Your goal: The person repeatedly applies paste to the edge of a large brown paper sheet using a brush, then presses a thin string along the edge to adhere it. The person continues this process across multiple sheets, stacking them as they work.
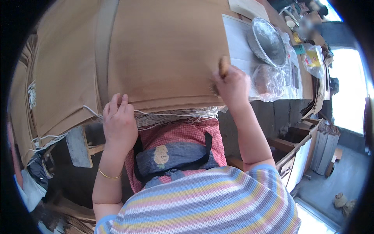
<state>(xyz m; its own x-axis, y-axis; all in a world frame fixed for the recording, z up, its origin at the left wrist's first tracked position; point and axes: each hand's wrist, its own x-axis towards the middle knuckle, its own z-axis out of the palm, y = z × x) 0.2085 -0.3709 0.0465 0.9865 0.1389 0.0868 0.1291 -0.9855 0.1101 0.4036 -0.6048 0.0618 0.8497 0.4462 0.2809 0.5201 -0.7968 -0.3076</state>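
Observation:
A large stack of brown paper sheets (167, 50) lies before me, with white cord (175, 115) bunched along its near edge. My left hand (120, 119) rests on that near edge, its fingers stretched out over the paper. In my right hand (233, 85) is a brush (224, 65) with a tan wooden handle; its dark bristles are at the right side of the top sheet. Slight motion blur softens the brush and the hand. Another brown stack (64, 70) lies to the left, beyond a grey-brown strip (105, 46).
A round metal basin (269, 41) with pale residue stands at the right on white sheeting. A crumpled clear plastic bag (268, 82) sits beside it, with a dark phone-like object (295, 75). Farther right are a yellow package (313, 57) and a wooden frame (300, 136).

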